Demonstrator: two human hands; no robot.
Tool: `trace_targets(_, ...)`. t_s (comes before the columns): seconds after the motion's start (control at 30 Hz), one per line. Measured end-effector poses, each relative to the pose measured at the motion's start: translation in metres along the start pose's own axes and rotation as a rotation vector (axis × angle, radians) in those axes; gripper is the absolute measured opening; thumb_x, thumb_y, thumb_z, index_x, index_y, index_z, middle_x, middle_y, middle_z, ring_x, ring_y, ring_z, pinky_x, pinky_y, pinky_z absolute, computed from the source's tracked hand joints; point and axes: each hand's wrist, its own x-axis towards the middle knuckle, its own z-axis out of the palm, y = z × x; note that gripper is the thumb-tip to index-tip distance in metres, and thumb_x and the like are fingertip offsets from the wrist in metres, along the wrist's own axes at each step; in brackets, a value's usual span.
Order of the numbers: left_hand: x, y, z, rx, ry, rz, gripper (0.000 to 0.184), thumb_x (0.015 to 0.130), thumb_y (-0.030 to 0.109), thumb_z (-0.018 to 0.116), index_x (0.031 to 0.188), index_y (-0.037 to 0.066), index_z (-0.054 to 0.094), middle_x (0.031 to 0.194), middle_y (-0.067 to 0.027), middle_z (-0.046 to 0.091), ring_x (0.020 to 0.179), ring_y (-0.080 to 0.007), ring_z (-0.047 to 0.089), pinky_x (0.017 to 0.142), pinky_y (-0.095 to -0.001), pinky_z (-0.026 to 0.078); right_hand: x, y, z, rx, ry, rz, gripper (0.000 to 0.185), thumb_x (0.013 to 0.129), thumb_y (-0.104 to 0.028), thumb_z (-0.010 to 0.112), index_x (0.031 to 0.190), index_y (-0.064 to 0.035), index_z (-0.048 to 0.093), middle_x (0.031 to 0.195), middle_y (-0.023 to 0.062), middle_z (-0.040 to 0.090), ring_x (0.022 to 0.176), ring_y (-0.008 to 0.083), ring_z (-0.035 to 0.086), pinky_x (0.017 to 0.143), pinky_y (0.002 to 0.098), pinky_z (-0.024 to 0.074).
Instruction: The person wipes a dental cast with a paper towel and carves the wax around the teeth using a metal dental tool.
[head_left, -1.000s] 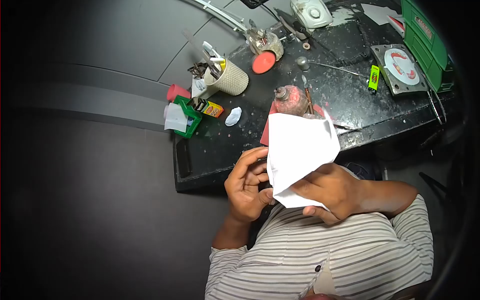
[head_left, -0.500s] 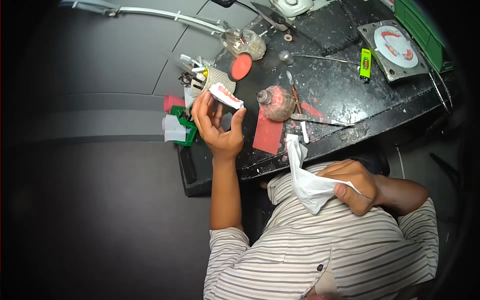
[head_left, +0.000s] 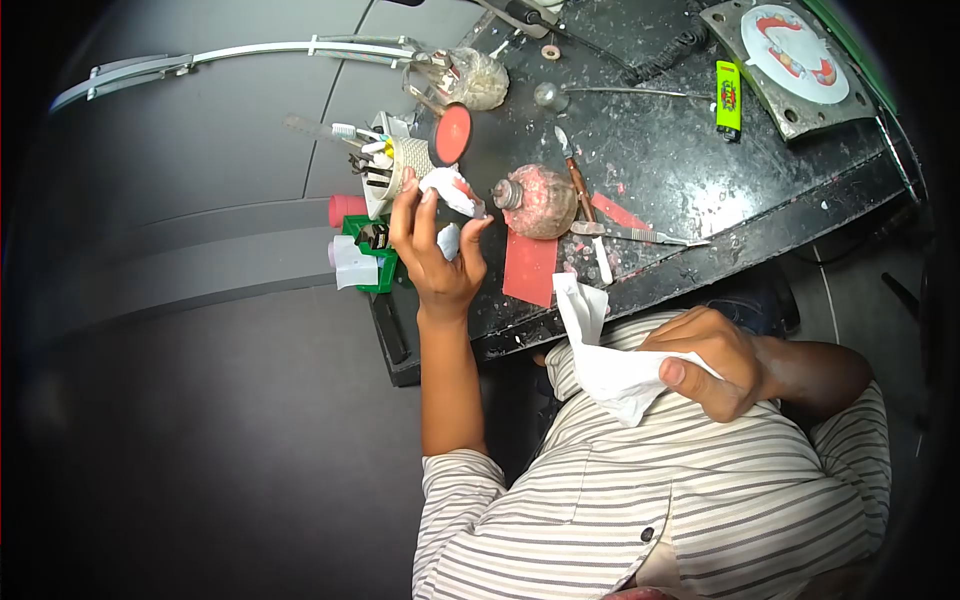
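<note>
White-and-pink dental model (head_left: pixel 455 191) at a new angle

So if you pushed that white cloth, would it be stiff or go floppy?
Probably floppy: the white cloth bends and creases where it hangs from the right hand. It looks thin, so it's likely light too. With such loose folds, I'd expect it to crumple rather than roll.
</note>
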Motion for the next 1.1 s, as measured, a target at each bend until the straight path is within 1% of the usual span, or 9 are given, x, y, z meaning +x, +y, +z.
trace_targets(0.3,-0.015,0.015,-0.019,0.053,-0.058,0.088,0.064,0.09,0.01,0.079,0.143,-0.004,0.045,0.143,-0.0246,0.044,0.133,-0.0467,0.054,0.107,-0.0521,0.052,-0.001,-0.004,-0.001,-0.027,-0.031,0.114,0.036,0.109,-0.017,0.045,0.089,0.0071,0.062,0.07,0.021,0.058,0.06,0.0371,0.06,0.06,0.0443,0.0483)
trace_targets(0.4,-0.038,0.04,-0.038,-0.396,0.02,-0.412,0.071,0.083,-0.002,0.077,0.145,-0.006,0.043,0.149,-0.0234,0.043,0.134,-0.0396,0.055,0.104,-0.0471,0.056,-0.001,-0.003,0.001,-0.022,-0.016,0.085,0.035,0.108,-0.013,0.043,0.085,0.0073,0.06,0.07,0.021,0.058,0.059,0.0383,0.058,0.059,0.0435,0.048)
trace_targets(0.43,-0.038,0.058,-0.041,-0.616,0.156,-0.608,0.065,0.085,0.001,0.072,0.143,-0.009,0.043,0.143,-0.0247,0.051,0.126,-0.0393,0.061,0.103,-0.0477,0.056,0.0,-0.001,0.005,-0.033,0.088,0.021,0.036,0.108,-0.014,0.043,0.082,0.007,0.058,0.069,0.0197,0.058,0.057,0.0356,0.058,0.058,0.044,0.047)
trace_targets(0.5,-0.039,0.08,-0.06,-0.795,0.178,-0.684,0.062,0.088,0.009,0.068,0.141,-0.013,0.043,0.133,-0.0254,0.058,0.115,-0.0392,0.068,0.101,-0.0505,0.057,-0.005,-0.001,0.01,-0.041,0.18,-0.041,0.038,0.107,-0.015,0.043,0.079,0.0068,0.056,0.068,0.0184,0.058,0.054,0.0329,0.057,0.056,0.0445,0.046)
trace_targets(0.6,-0.035,0.108,-0.082,-0.809,0.142,-0.786,0.084,0.087,0.046,0.079,0.136,-0.015,0.047,0.126,-0.0263,0.061,0.101,-0.0393,0.072,0.089,-0.0528,0.063,-0.024,0.0,0.011,0.007,0.41,0.001,0.046,0.107,-0.024,0.042,0.087,0.0119,0.061,0.075,0.0204,0.066,0.061,0.0275,0.066,0.057,0.0403,0.0506)
trace_targets(0.67,-0.027,0.129,-0.094,-0.883,0.137,-0.856,0.09,0.082,0.05,0.085,0.134,-0.014,0.049,0.127,-0.025,0.058,0.101,-0.0368,0.072,0.09,-0.0496,0.063,-0.022,0.002,0.006,-0.389,0.205,-0.161,0.049,0.104,-0.038,0.049,0.111,0.0072,0.067,0.11,0.0226,0.066,0.1,0.0336,0.066,0.086,0.0435,0.0516)
trace_targets(0.77,-0.02,0.145,-0.099,-0.916,0.1,-0.761,0.09,0.079,0.046,0.09,0.133,-0.015,0.052,0.129,-0.0275,0.055,0.108,-0.0335,0.07,0.092,-0.0424,0.062,0.01,0.005,0.026,-0.453,-0.109,-0.339,0.051,0.099,-0.043,0.061,0.129,-0.0027,0.067,0.137,0.0178,0.062,0.129,0.0376,0.057,0.111,0.051,0.0422)
trace_targets(0.97,-0.023,0.142,-0.101,-0.916,0.027,-0.641,0.088,0.077,0.04,0.093,0.134,-0.015,0.053,0.132,-0.0279,0.055,0.117,-0.0316,0.067,0.096,-0.0367,0.06,0.037,0.002,0.045,-0.592,-0.124,-0.255,0.051,0.095,-0.039,0.067,0.132,-0.0042,0.063,0.128,0.0178,0.061,0.126,0.0386,0.054,0.105,0.0554,0.0435)
trace_targets(1.1,-0.022,0.134,-0.093,-0.912,0.065,-0.708,0.086,0.077,0.037,0.093,0.134,-0.014,0.053,0.134,-0.0264,0.055,0.117,-0.0314,0.067,0.097,-0.0366,0.06,0.04,-0.006,0.039,-0.653,-0.184,-0.322,0.049,0.095,-0.038,0.068,0.126,0.0005,0.066,0.119,0.0173,0.068,0.114,0.0358,0.064,0.101,0.0507,0.0487)
